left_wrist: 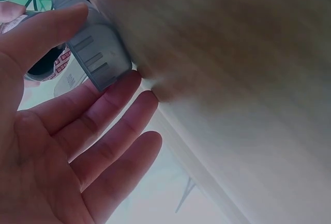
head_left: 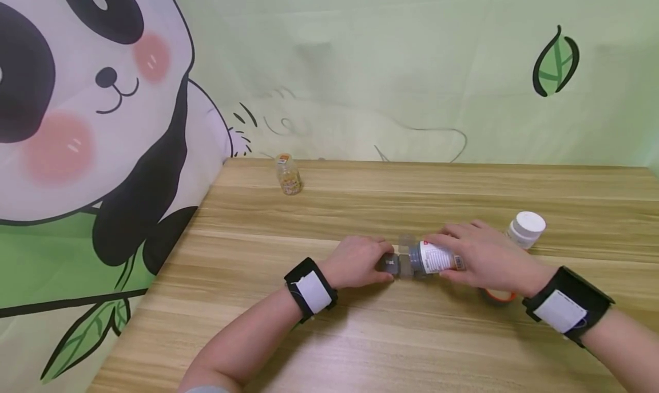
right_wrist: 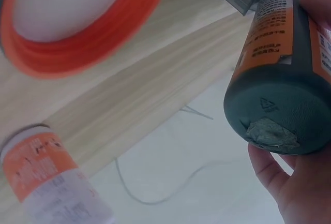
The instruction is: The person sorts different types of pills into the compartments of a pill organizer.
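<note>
A small grey plastic pill box (head_left: 405, 265) lies on the table, with a clear flap standing up at its far side. My left hand (head_left: 357, 261) pinches the left end of this box between thumb and fingers. In the left wrist view its ridged grey end (left_wrist: 101, 56) shows between thumb and fingertips. My right hand (head_left: 479, 255) grips a dark pill bottle (head_left: 437, 257) with a white and orange label. The bottle lies tipped over, mouth towards the box, its base (right_wrist: 279, 113) facing the right wrist camera. Whether anything comes out is hidden.
Behind my right hand stands a white bottle (head_left: 527, 228) with an orange and white label. A round container with an orange-red rim (right_wrist: 85, 63) sits partly under my right wrist. A small clear jar (head_left: 289, 177) stands at the table's back left, before a printed cloth backdrop (head_left: 360, 84).
</note>
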